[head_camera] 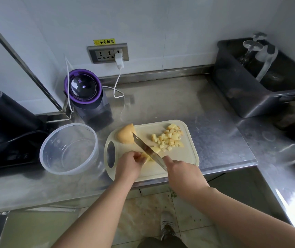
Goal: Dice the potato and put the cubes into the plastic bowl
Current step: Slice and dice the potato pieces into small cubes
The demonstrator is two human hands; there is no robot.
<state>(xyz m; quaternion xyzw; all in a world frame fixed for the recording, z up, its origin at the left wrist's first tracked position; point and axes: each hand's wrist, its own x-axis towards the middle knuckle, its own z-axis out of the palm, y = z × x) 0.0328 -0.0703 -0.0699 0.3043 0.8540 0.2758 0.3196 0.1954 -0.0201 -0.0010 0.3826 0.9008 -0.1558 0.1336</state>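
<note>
Pinning pale yellow cut potato slab (pixel 154 150) down on cream plastic cutting board (pixel 187 156) with left grip (pixel 128 164). Curling fingers over slab's left end, so recording this grip as clamped on the slab.

Clamping right grip (pixel 184 173) round handle of steel kitchen knife (pixel 146 149), at board's near edge; handle itself hidden inside the fist. Slanting blade across the slab, tip pointing toward board's far-left corner.

Noting heap of small yellow potato cubes (pixel 170 138) lying on board's far-right part, apart from the blade. Noting rounded uncut potato half (pixel 125 135) sitting at board's far-left corner, just beside the knife tip.

Noting clear round plastic bowl (pixel 53 138) standing just left of board, close to its handle hole, on steel worktop (pixel 205 113).

Logging surroundings: purple-rimmed domed appliance (pixel 83 86) standing behind board, to the far left, next to a white cable (pixel 115 86); dark grey plastic tub (pixel 241 86) sitting well off to board's far right; black appliance (pixel 9 122) standing beyond the bowl, left of board.
</note>
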